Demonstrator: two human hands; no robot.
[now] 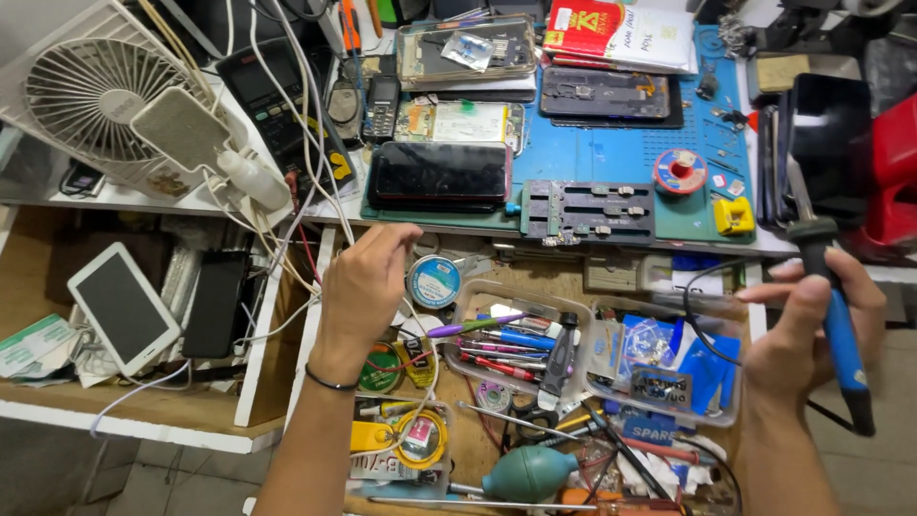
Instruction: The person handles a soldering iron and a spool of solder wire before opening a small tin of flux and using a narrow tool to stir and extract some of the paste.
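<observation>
1. Right hand point(812, 334): closed around the blue handle of a soldering iron point(833, 306), held upright at the right edge of the scene, its black collar and metal tip pointing far; a black cord loops from it toward the left.
2. Left hand point(368, 282): raised over the open drawer point(497, 440), fingers curled and pinched together; whether it grips one of the thin white wires point(315, 124) beside it cannot be told.
3. Drawer: clear trays point(473, 368) of pens and small tools, solder reels, and a green rubber bulb point(525, 473) at the near edge.
4. Worktop point(621, 153), far: a blue mat bearing a dark phone point(439, 175) and a metal clamp plate point(587, 210).
5. Far left: a white fan point(91, 100).
</observation>
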